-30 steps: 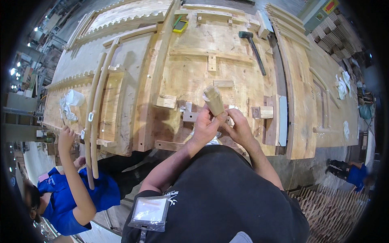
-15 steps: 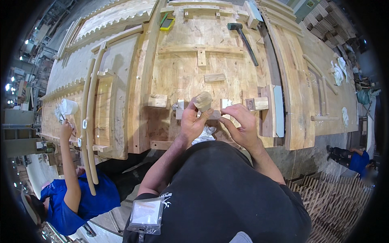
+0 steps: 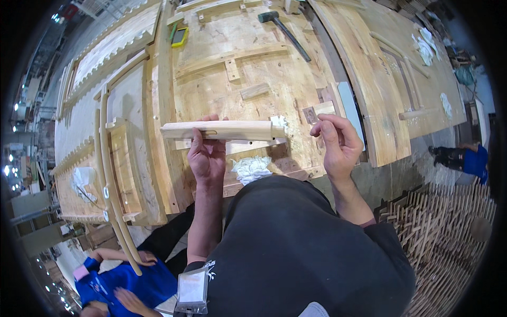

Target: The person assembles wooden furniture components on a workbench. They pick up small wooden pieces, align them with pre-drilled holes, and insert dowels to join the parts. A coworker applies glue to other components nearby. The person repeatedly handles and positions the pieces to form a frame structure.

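In my left hand (image 3: pixel 207 156) is a pale wooden rail (image 3: pixel 237 130), held crosswise above the bench, with fingers behind and thumb in front. It has a slot near the thumb and a narrower stepped tongue at its right end. My right hand (image 3: pixel 340 145) is apart from the rail, to its right, fingers curled in near the thumb; anything between the fingertips is too small to make out. Just beyond it sits a wooden block (image 3: pixel 323 108). Under the rail lies another wooden bar (image 3: pixel 243 147), partly hidden. A crumpled white rag (image 3: pixel 252 169) lies close to my body.
A short wood piece (image 3: pixel 254 91) and a dark-headed mallet (image 3: pixel 285 34) lie farther back on the workbench (image 3: pixel 211 95). A yellow-framed tool (image 3: pixel 179 37) is at the back left. Long curved rods (image 3: pixel 105 174) overhang the left side, where a co-worker in blue (image 3: pixel 132 280) stands.
The rail has turned from end-on to crosswise, now in my left hand alone. My right hand has moved away to the right. The co-worker's hand has left the white cup, and the view has shifted.
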`<state>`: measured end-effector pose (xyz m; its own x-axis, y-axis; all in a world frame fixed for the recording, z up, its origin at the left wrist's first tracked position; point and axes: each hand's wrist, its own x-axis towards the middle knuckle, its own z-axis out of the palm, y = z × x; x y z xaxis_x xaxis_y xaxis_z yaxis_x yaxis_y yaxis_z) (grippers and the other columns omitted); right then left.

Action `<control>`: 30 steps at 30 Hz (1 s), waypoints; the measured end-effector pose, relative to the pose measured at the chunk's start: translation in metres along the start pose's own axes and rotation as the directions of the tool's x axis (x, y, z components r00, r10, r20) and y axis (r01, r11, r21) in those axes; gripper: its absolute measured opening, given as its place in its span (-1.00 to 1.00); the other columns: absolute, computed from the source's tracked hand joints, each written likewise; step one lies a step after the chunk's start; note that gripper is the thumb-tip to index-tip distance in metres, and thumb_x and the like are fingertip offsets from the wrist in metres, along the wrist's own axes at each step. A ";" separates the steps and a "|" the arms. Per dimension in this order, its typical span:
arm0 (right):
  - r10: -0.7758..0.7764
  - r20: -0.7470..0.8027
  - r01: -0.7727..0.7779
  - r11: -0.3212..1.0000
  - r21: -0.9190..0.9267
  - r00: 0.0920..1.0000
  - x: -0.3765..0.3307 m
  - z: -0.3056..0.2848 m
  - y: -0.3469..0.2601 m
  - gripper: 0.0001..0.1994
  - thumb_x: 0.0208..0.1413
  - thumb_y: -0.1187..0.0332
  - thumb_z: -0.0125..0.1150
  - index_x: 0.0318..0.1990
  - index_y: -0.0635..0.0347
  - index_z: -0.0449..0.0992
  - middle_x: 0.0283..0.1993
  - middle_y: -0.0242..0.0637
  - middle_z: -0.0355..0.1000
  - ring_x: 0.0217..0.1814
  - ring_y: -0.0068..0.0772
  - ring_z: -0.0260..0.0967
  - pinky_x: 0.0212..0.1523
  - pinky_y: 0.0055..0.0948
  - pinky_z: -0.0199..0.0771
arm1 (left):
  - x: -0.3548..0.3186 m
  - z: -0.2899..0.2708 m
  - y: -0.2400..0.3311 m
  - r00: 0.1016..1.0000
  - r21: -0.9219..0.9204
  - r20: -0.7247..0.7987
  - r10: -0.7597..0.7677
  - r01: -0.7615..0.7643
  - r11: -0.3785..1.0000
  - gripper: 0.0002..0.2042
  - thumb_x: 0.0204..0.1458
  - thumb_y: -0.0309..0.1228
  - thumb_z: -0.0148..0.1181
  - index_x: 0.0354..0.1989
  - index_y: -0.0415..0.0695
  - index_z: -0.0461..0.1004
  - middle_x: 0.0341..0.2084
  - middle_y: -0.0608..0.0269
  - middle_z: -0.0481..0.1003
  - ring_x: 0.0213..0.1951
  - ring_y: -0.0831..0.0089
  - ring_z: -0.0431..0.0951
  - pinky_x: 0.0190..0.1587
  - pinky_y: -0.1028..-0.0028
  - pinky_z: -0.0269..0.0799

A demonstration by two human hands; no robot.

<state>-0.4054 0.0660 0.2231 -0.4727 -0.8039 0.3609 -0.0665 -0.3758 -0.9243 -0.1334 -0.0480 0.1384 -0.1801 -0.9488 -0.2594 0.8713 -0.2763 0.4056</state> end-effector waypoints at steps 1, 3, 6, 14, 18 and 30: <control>0.004 0.001 -0.004 1.000 0.002 1.000 0.001 0.000 -0.001 -0.82 0.43 0.52 0.22 0.06 0.43 0.61 -0.21 -0.21 0.60 -0.17 -0.50 0.58 -0.12 -0.50 0.61 | 0.001 -0.001 -0.001 1.000 -0.003 0.018 -0.016 0.016 1.000 -0.64 0.48 -0.25 0.04 0.29 -0.21 0.39 0.20 0.03 0.55 0.37 0.10 0.48 0.50 -0.17 0.34; 0.012 0.007 -0.012 1.000 0.008 1.000 0.004 0.001 -0.002 -0.82 0.43 0.52 0.22 0.06 0.43 0.61 -0.20 -0.21 0.60 -0.17 -0.50 0.58 -0.11 -0.50 0.61 | 0.001 -0.004 -0.004 1.000 -0.052 -0.004 -0.005 0.005 0.999 -0.61 0.48 -0.23 0.02 0.30 -0.23 0.39 0.22 0.03 0.54 0.40 0.10 0.44 0.52 -0.17 0.30; -0.010 0.090 0.031 0.972 -0.232 0.996 0.011 0.007 -0.001 -0.79 0.36 0.50 0.29 0.07 0.38 0.61 -0.15 -0.16 0.63 -0.13 -0.43 0.59 -0.06 -0.42 0.59 | 0.003 -0.007 -0.009 0.999 -0.007 -0.047 -0.014 0.014 1.000 -0.63 0.49 -0.23 0.03 0.27 -0.23 0.42 0.23 0.03 0.54 0.38 0.13 0.46 0.47 -0.09 0.36; 0.094 0.773 0.574 0.616 -0.540 0.627 0.018 0.083 0.095 -0.44 0.07 0.40 0.41 0.28 0.14 0.49 -0.12 -0.09 0.50 -0.03 0.06 0.51 -0.02 0.01 0.49 | 0.008 -0.030 -0.065 0.964 0.106 -0.256 -0.070 0.100 0.989 -0.68 0.46 -0.30 0.10 0.24 -0.23 0.46 0.13 0.01 0.58 0.18 0.20 0.58 0.26 0.14 0.52; 0.141 0.758 0.511 0.660 -0.551 0.636 0.020 0.072 0.165 -0.52 0.01 0.40 0.37 0.16 0.14 0.53 -0.15 -0.08 0.53 -0.01 0.08 0.52 0.02 0.02 0.47 | -0.017 -0.049 -0.026 0.959 0.465 -0.266 -0.102 0.220 0.857 -0.66 0.39 -0.34 0.21 0.22 -0.27 0.45 0.09 0.02 0.59 0.17 0.13 0.61 0.24 0.17 0.56; 0.332 0.862 0.259 0.857 -0.445 0.384 0.045 0.052 0.211 -0.64 0.23 0.47 0.19 0.17 0.19 0.62 -0.16 0.03 0.54 -0.06 0.14 0.47 0.02 -0.04 0.46 | -0.230 -0.109 0.315 0.656 0.614 0.218 0.723 0.483 -0.624 -0.57 0.06 -0.30 0.47 0.10 -0.16 0.59 -0.10 -0.04 0.54 0.03 0.03 0.57 0.14 0.15 0.51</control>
<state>-0.3950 -0.0739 0.0510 0.5534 -0.8306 -0.0611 -0.5707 -0.3248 -0.7542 0.2321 0.1001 0.2308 0.4117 -0.8554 0.3143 -0.9111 -0.3799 0.1598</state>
